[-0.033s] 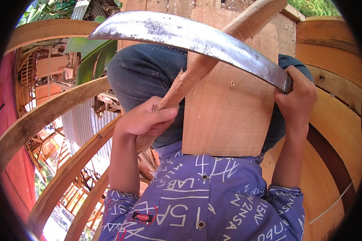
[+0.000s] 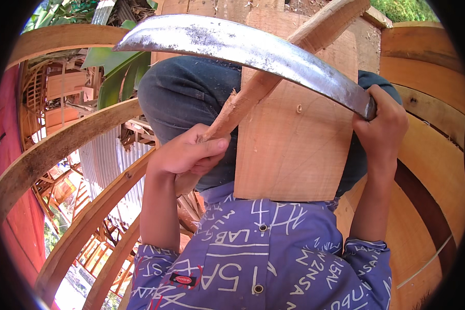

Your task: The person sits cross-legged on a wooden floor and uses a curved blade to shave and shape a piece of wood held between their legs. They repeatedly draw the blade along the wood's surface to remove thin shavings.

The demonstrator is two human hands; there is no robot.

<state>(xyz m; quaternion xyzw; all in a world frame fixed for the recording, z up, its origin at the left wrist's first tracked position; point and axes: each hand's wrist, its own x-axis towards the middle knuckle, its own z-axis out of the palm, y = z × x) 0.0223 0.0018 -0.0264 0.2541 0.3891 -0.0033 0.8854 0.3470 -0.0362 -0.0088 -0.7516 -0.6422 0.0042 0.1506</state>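
Note:
My right hand [image 2: 381, 118] is closed round the handle end of a machete [image 2: 227, 46] with a long, curved steel blade; the handle is hidden in the fist. The blade reaches up and to the left, crossing above a rough wooden stick [image 2: 232, 111]. My left hand [image 2: 192, 152] grips the stick's lower end, and its far end slants to the upper right. Whether blade and stick touch I cannot tell. Beneath both, a flat wooden board [image 2: 294, 155] lies between my knees, its near edge against my shirt. One small curled shaving [image 2: 298, 108] rests on the board.
Curved wooden ribs [image 2: 67, 134] arch along the left side, with corrugated metal sheet [image 2: 101, 165] and timber beyond. Orange-brown planks [image 2: 429, 150] wall the right. Green leaves [image 2: 121, 72] hang at upper left, and a red panel [image 2: 10, 170] stands far left.

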